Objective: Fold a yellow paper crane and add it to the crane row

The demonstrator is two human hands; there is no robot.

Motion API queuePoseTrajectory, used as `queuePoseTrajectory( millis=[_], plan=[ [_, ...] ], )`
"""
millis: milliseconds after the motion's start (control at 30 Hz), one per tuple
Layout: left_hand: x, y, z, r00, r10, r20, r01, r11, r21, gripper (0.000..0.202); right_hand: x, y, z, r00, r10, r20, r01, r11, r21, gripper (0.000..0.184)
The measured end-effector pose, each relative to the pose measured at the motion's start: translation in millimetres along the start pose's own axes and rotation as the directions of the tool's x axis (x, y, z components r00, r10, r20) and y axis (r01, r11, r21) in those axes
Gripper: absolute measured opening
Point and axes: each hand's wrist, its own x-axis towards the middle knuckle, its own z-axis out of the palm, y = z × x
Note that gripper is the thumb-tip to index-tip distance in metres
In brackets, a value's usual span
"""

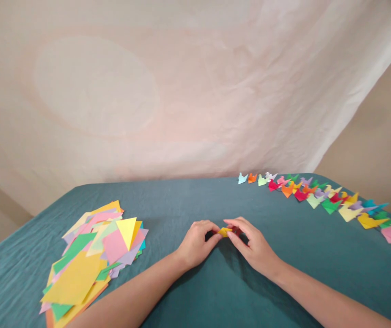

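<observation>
Between my two hands, just above the middle of the table, is a small folded piece of yellow paper (225, 232). My left hand (197, 241) pinches its left side between thumb and fingers. On the other side, the thumb and fingers of my right hand (253, 246) close on its right part. My fingertips cover both ends of the paper, so its full shape is hidden.
A loose pile of coloured paper sheets (79, 278) lies on the left of the green tablecloth (182, 200). Rows of small folded paper birds (330, 206) stand along the back right. Behind the table hangs a pale cloth (195, 91).
</observation>
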Motion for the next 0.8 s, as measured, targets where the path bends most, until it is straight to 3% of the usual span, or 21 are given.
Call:
queuePoseTrajectory(
  millis=[167,500,800],
  plan=[
    [-0.2,0.5,0.5,0.997,-0.070,-0.033,0.067,0.995,-0.074,0.016,1.0,-2.4,-0.4,0.997,0.071,0.037,-0.073,0.995,0.067,0.013],
    [0.8,-0.4,2.5,0.998,-0.052,0.021,0.052,0.999,0.005,0.031,3.3,10.5,1.1,0.968,0.233,0.089,-0.244,0.959,0.143,0.026],
    [-0.7,-3.4,6.0,0.999,-0.032,0.018,0.032,0.999,0.025,0.031,6.8,7.7,-0.7,0.958,0.254,0.137,-0.278,0.938,0.205,0.027]
  ],
)
